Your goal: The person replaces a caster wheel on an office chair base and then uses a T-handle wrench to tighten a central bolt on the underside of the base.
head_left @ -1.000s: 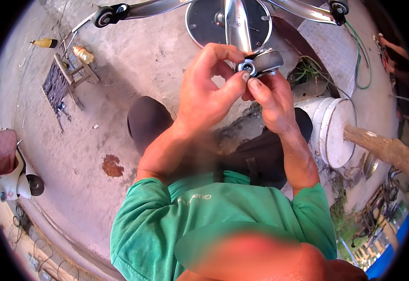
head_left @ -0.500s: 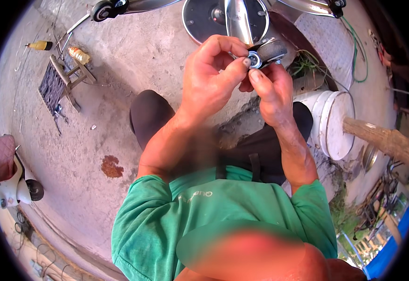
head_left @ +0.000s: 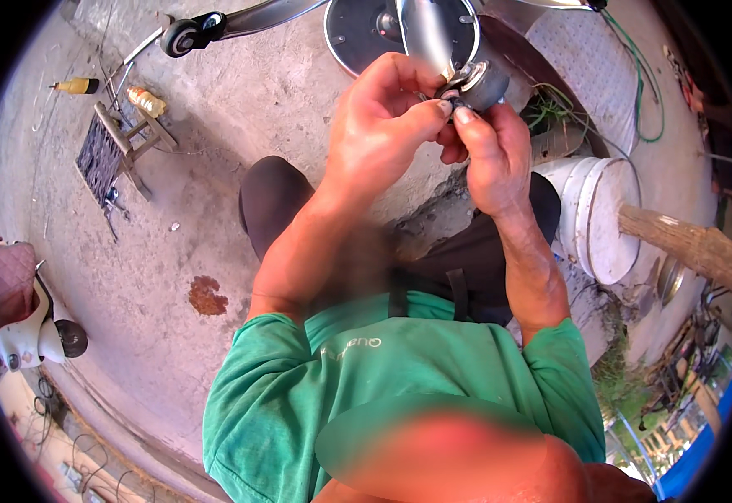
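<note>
- Just now the caster [head_left: 487,86] has turned, its silver ring out of clear view; that seemingly brings another side under the thumbs.
- Fingers of the left hand [head_left: 372,127] and right hand [head_left: 497,159] pinch it between them.
- Concrete floor [head_left: 156,277]; low stool [head_left: 100,159] left, chrome-legged base [head_left: 427,33] ahead, white bucket [head_left: 607,243] right.
</note>
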Demonstrator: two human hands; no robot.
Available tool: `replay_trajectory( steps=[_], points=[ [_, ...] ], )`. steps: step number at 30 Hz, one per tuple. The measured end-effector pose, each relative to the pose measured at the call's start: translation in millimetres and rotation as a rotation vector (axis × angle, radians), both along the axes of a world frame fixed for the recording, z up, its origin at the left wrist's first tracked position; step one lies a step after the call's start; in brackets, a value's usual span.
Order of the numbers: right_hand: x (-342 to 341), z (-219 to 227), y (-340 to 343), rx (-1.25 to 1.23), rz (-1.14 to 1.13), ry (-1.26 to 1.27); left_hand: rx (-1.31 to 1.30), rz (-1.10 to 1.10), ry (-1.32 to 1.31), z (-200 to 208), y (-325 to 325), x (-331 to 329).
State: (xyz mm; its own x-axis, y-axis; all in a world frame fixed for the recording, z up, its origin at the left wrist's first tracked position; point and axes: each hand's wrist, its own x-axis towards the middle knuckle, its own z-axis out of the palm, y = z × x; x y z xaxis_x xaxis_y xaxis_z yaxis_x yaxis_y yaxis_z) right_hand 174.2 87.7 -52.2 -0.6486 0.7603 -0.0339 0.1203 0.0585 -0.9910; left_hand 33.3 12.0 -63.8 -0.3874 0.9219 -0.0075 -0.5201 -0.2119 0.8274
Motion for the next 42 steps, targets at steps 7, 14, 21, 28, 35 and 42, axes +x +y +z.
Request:
replay_trajectory(
  steps=[7,14,21,28,35,42],
  points=[
    [1.6,1.8,0.0,0.001,-0.103,0.044,-0.036,0.036,0.19,6.1,6.5,7.3],
    [6.3,5.6,4.8,0.159,-0.169,-0.046,-0.061,0.124,0.289,1.4,19.2,19.8],
    [1.4,8.6,2.6,0.222,-0.264,-0.099,-0.117,0.263,0.348,9.5,25.4,34.4],
    [5.3,1.4,-1.2,0.015,-0.318,0.01,-0.089,0.241,0.38,-0.1,22.8,34.9],
    [-7.1,4.7,0.0,0.003,-0.266,0.024,-0.132,0.265,0.524,6.7,7.2,20.5],
    [6.1,7.1,6.3,-0.016,-0.216,-0.01,-0.039,0.203,0.378,-10.0,17.4,30.4]
  ],
)
